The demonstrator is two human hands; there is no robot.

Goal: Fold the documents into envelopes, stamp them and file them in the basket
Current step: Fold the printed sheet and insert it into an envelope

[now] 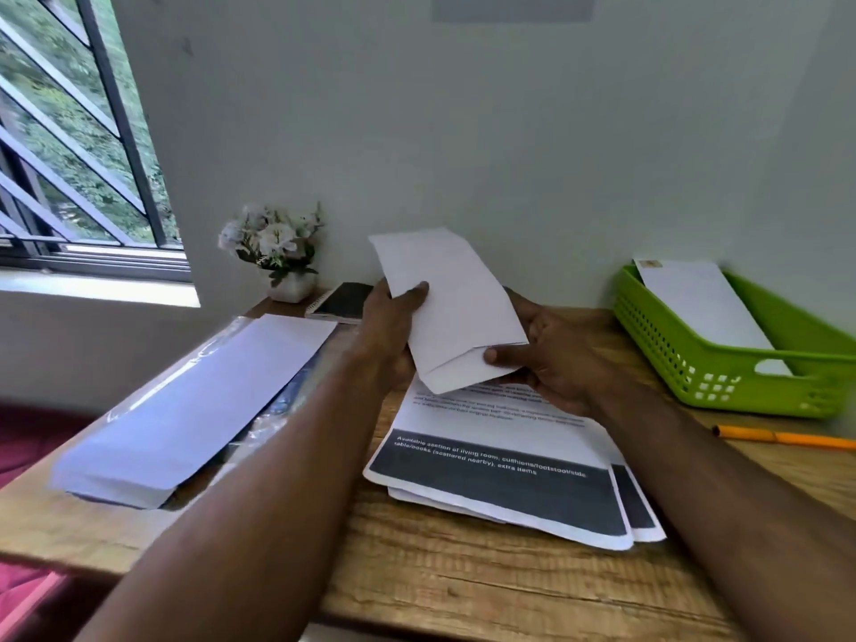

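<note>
I see both hands raised over the wooden desk [463, 576], sharing one white envelope [456, 312]. The left hand [391, 326] grips its left edge, thumb curled over the front face, fingers hidden behind the paper. The right hand [551, 359] holds the near right end, thumb pressed flat on the flap end, fingers curled underneath. The envelope is tilted, far end up toward the wall, near end low, and it is off the desk.

Directly below the hands, a loose stack of printed documents [505, 484] lies flat on the desk, dark band with white text on the top sheet; the sheets are fanned slightly at the near right corner.

To the left, a pack of blank envelopes [194, 405] sits in its clear wrapper, running diagonally, near end overhanging the desk edge.

To the right, a green basket [695, 363] holds one envelope [699, 303] leaning on its far wall, a stamp at its top left corner. An orange pen [783, 438] lies just near of the basket.

Far side, against the wall: a small flower pot [278, 252] and a dark notebook [345, 301] beside it.
</note>
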